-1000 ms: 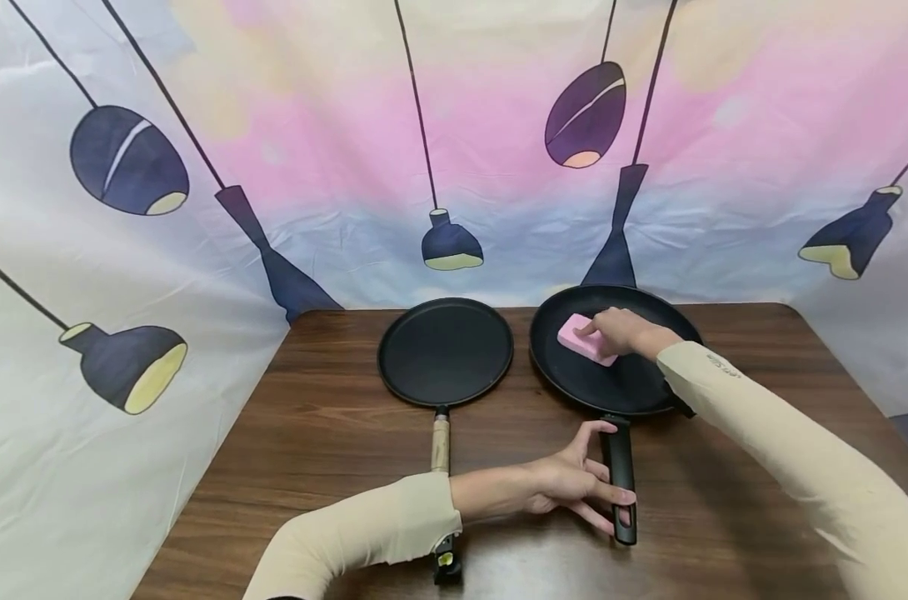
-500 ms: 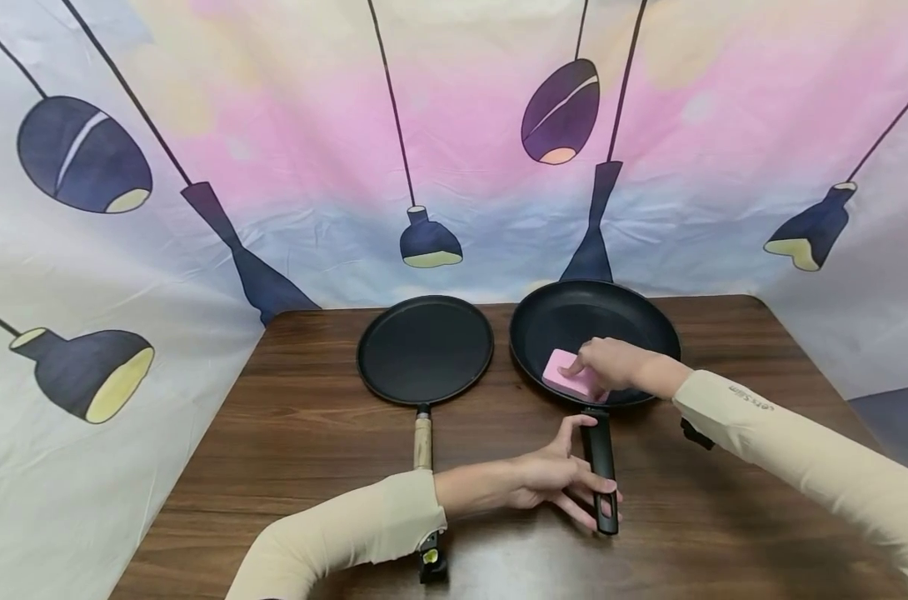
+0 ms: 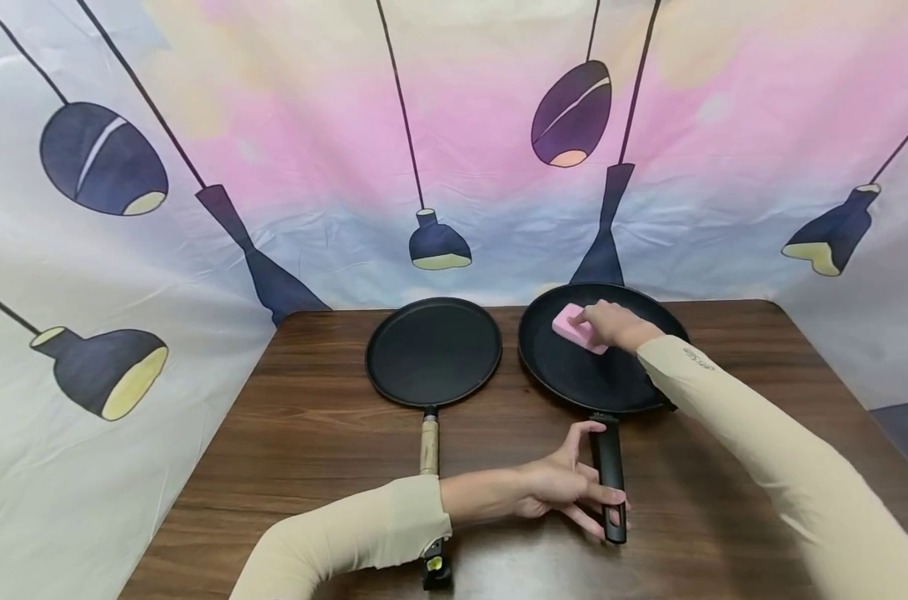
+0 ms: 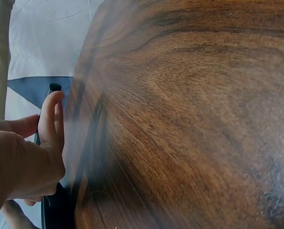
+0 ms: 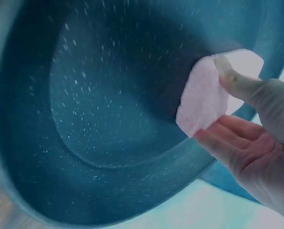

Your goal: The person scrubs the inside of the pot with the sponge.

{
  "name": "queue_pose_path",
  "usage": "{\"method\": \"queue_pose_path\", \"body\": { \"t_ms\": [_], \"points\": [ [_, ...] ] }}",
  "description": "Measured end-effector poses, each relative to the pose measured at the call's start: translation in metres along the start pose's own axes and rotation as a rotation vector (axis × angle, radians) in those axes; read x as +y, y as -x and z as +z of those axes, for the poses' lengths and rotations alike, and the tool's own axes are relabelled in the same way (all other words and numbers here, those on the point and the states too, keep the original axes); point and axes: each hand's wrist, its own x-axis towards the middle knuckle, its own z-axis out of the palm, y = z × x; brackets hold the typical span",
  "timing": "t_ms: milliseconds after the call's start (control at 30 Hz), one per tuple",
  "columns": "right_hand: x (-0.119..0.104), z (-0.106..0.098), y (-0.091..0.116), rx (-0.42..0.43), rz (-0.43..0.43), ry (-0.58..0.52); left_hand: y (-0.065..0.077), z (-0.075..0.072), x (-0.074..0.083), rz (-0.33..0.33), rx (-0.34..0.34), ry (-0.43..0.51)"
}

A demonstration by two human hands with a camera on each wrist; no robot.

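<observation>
In the head view a black frying pan (image 3: 559, 375) lies at the table's far right, its handle (image 3: 610, 458) pointing toward me. My left hand (image 3: 551, 485) grips that handle from the left, thumb and fingers spread along it. The left wrist view shows the same hand (image 4: 25, 164) with fingers round the dark handle. Inside the pan, my right hand (image 3: 613, 325) pinches a pink sponge (image 3: 569, 323) against the base, left of the middle. Up close in the right wrist view, thumb and fingers clasp the sponge (image 5: 201, 98) over the pan's (image 5: 89, 124) speckled surface.
A flat black crepe pan (image 3: 434, 350) sits left of the frying pan, its wooden handle (image 3: 429, 446) running under my left forearm. Both pans are on a brown wooden table (image 3: 311, 417). A cloth backdrop (image 3: 334, 167) printed with lamps hangs behind it.
My right hand slid the sponge toward the handle side of the frying pan, then back up to its far left part. The left hand keeps holding the handle. The head view shifted slightly.
</observation>
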Motion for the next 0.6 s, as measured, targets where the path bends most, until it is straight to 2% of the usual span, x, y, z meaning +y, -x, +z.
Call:
{"method": "queue_pose_path", "body": {
  "t_ms": [133,300,433,600],
  "points": [
    [0.008,-0.002,-0.005,0.01,0.085,0.004,0.0,0.001,-0.001,-0.002,-0.006,-0.014],
    [0.01,-0.006,-0.002,0.002,0.103,0.042,-0.001,0.0,0.001,0.008,-0.009,-0.019],
    [0.008,-0.007,0.008,-0.041,0.049,0.075,-0.002,0.0,0.0,0.015,-0.019,-0.012],
    [-0.001,-0.003,0.031,-0.055,-0.117,0.091,0.001,-0.004,0.0,0.022,-0.012,-0.013]
  ]
}}
